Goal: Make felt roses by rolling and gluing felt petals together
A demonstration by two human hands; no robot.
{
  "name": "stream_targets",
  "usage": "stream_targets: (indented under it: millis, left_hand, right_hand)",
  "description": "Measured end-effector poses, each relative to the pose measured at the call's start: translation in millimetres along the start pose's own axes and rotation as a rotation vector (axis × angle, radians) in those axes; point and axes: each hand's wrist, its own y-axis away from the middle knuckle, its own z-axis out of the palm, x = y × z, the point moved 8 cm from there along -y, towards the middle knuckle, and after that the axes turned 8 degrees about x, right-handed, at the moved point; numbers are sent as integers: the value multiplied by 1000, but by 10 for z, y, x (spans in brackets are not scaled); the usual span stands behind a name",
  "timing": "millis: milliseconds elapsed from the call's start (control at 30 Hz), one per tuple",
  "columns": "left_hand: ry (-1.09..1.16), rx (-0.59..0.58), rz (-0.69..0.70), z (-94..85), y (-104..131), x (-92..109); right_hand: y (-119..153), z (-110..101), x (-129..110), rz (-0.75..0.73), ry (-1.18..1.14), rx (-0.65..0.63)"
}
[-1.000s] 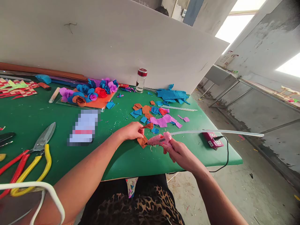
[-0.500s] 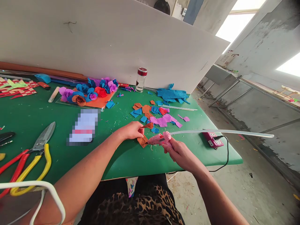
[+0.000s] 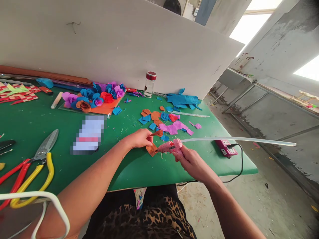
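My right hand (image 3: 189, 160) is wrapped round a pink glue gun (image 3: 168, 146), from whose back a long clear glue stick (image 3: 239, 140) juts to the right. The gun's nozzle is at the edge of a brown paper piece (image 3: 151, 151). My left hand (image 3: 142, 137) is closed, pinching brown paper that sticks out above and below its fingertips. Whether this is one piece or two I cannot tell. Just beyond lie loose blue, brown and purple paper petals (image 3: 174, 126) on the green table (image 3: 129, 172).
Paper flowers (image 3: 97, 98) rest on an orange sheet at the back left. Near them are a phone (image 3: 88, 134), shears (image 3: 37, 166) and a lidded bottle (image 3: 150, 84). A pink power socket (image 3: 226, 148) with a black cord sits by the right edge. Blue paper (image 3: 183, 100) lies against the white board.
The glue gun and my right hand have shifted very slightly to the right, and the glue stick's end with them. My left hand stays in place.
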Motion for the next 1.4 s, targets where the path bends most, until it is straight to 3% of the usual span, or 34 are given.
stream_targets:
  millis: [533,967,1400]
  left_hand:
    - [-16,12,-6,-14,1,5]
    - [-7,-4,-3,-1,-8,-4]
    - [5,3,0,12,-21,-24]
  right_hand:
    - [-9,-35,96,13,9,55]
    - [25,74,85,62,-121,-22]
    - [17,90,75,35,-73,-8]
